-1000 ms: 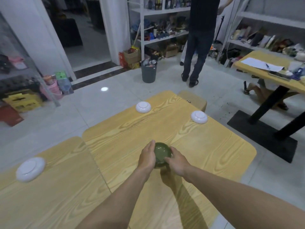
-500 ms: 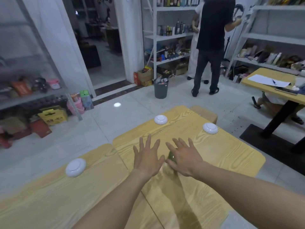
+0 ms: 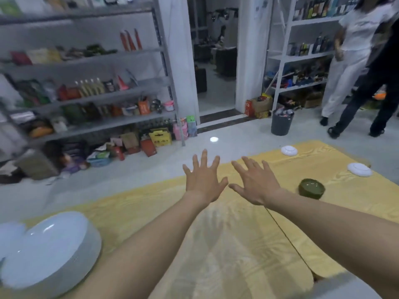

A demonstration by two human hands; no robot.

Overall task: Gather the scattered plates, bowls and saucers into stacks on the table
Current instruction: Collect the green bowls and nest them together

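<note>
My left hand and my right hand are stretched out side by side above the yellow wooden table, fingers spread, holding nothing. A green bowl stack stands on the table to the right of my right hand, apart from it. Two white upturned dishes lie further right: one at the far edge, one near the right edge. A stack of white plates sits at the near left, with another blurred white dish beside it.
Grey shelves full of goods line the far left wall, with boxes on the floor below. A dark bin stands on the floor beyond the table. Two persons stand at the far right by white shelves.
Both hands let go of the green bowl stack and opened. My view swung left, so the bowls now lie right of my hands and the white plate stack came close at the left.
</note>
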